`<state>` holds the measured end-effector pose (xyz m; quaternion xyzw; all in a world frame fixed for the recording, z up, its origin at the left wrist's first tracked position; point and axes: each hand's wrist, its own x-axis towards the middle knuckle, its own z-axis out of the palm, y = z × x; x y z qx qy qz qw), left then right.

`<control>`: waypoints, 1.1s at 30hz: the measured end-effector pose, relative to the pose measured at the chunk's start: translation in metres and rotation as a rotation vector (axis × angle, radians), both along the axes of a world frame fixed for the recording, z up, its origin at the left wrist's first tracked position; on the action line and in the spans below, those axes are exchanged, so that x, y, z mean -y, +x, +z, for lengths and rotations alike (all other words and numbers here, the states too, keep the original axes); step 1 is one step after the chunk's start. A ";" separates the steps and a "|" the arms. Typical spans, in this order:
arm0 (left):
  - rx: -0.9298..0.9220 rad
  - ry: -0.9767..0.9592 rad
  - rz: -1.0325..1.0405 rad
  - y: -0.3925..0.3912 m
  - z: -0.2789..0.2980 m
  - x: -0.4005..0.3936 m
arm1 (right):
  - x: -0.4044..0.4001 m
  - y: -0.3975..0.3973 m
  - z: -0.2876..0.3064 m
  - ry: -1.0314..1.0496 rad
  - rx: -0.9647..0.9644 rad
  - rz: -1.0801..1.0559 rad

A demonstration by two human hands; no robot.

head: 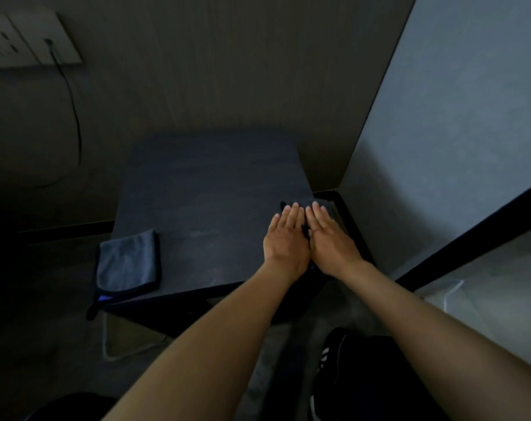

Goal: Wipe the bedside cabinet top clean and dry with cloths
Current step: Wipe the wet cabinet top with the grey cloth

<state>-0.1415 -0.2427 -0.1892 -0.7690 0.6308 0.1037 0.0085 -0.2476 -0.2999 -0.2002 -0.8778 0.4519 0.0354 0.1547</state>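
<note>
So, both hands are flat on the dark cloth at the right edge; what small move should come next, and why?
Probably slide the dark cloth leftward across the cabinet top. The left hand and right hand press it flat at the right edge, so most of the top lies to their left. The grey cloth lies folded at the front left corner.

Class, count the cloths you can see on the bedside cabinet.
2. A grey cloth lies at the cabinet top's near left corner; a dark cloth, mostly hidden, sits under both flat hands near the right edge.
</note>
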 end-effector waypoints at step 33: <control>0.098 0.018 0.169 0.039 0.012 -0.100 | -0.109 0.064 -0.002 -0.163 -0.147 0.136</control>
